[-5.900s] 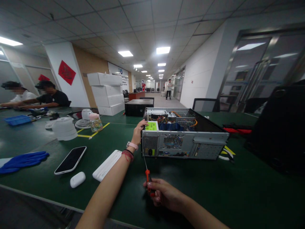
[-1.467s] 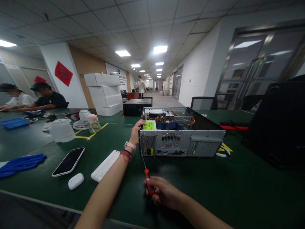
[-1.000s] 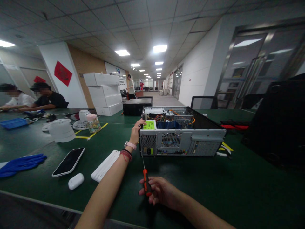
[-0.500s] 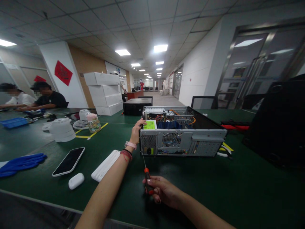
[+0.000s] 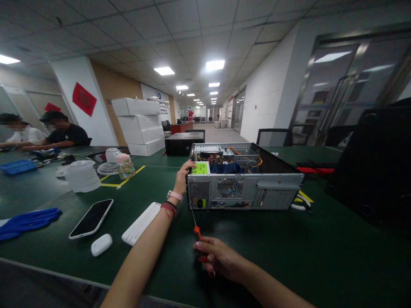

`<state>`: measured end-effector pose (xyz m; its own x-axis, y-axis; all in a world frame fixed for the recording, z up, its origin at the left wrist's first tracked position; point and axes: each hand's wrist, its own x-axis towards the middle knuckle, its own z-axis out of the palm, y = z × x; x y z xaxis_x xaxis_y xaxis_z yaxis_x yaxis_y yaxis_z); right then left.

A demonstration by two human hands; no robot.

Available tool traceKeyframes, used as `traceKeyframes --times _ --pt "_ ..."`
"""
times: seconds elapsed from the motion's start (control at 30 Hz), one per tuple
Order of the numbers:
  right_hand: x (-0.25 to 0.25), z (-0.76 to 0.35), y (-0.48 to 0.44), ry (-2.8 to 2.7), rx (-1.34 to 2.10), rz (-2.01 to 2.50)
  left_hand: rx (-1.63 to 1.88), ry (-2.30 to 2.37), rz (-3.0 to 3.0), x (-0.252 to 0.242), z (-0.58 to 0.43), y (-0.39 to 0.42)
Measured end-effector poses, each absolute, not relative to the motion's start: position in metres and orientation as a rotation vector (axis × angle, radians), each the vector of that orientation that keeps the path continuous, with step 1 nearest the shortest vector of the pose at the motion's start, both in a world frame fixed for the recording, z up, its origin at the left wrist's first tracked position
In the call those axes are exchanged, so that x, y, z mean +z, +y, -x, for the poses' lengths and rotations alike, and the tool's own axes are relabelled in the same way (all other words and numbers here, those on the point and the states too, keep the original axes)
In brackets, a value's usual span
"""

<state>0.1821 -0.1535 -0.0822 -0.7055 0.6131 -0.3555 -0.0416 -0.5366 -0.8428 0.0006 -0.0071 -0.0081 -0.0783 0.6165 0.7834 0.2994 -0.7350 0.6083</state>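
Fingers [image 5: 203, 245] of the right hand [image 5: 218, 254], loose a second earlier, had closed round the screwdriver [image 5: 197, 233], which suggested a fresh grip for turning (its tip stayed at the lower left of the computer case [image 5: 245, 196], too small to show any screw). The left hand [image 5: 181, 177] grasped the open case's upper left corner, back from the worktop's [image 5: 272, 246] near edge

Bright white ceiling lights [image 5: 215, 65] glow over a dim room, the green surface [image 5: 272, 248] goes nearly black at the right, and the view's edges look stretched and soft.
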Motion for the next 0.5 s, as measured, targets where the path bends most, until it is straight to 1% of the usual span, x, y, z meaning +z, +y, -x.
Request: traceKeyframes --times 0.5 --pt "-0.0831 -0.1813 -0.1524 -1.211 2.261 0.953 1.908 0.964 -1.935 -0.006 -0.0022 -0.0098"
